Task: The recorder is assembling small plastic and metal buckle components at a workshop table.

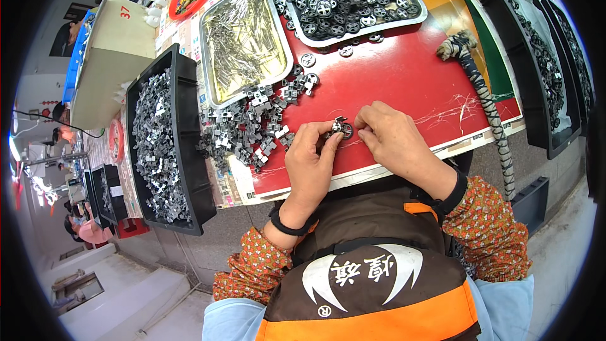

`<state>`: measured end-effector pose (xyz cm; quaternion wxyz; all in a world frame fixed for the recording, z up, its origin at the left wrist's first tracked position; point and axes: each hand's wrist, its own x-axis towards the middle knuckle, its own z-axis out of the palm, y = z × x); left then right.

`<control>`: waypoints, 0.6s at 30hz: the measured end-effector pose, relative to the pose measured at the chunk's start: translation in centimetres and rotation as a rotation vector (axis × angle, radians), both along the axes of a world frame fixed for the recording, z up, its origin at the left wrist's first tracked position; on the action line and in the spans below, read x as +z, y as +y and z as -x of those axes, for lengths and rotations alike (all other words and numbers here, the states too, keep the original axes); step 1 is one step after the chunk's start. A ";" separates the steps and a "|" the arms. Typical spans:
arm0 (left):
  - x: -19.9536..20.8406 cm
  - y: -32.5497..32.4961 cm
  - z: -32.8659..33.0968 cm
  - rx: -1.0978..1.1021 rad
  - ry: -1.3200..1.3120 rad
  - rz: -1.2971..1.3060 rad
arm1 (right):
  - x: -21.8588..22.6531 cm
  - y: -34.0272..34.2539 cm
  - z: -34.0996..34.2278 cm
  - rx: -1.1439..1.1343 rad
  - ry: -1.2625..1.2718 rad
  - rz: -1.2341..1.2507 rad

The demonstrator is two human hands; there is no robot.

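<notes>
Two bare hands are working above the red board (391,76), near its front edge, around one small piece (344,130). The left hand (310,159) is pinching it between thumb and fingers; the right hand (398,140) is bending its fingers just beside, and whether they are pinching anything I cannot tell. One round black wheel end is pointing nearer the front edge, below a silvery clip; the long axis is slanting. One heap of clips (249,127) is crossing the board's left edge.

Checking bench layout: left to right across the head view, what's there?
Left black bin, pin tray, left hand, small black wheel, right hand, wrapped stick, right black bin.
</notes>
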<state>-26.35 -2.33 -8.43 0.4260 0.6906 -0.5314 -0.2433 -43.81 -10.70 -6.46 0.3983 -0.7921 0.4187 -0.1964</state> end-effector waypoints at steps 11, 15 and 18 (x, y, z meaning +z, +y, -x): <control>0.3 -0.3 0.2 -0.118 -0.218 0.089 | -0.8 -0.1 -0.1 -0.009 0.001 0.052; 0.2 -0.6 0.1 -0.136 -0.259 0.111 | -0.5 -0.8 0.3 0.011 -0.043 0.029; 0.4 -0.4 0.1 -0.105 -0.269 0.122 | 0.6 -2.9 0.1 0.016 0.021 0.151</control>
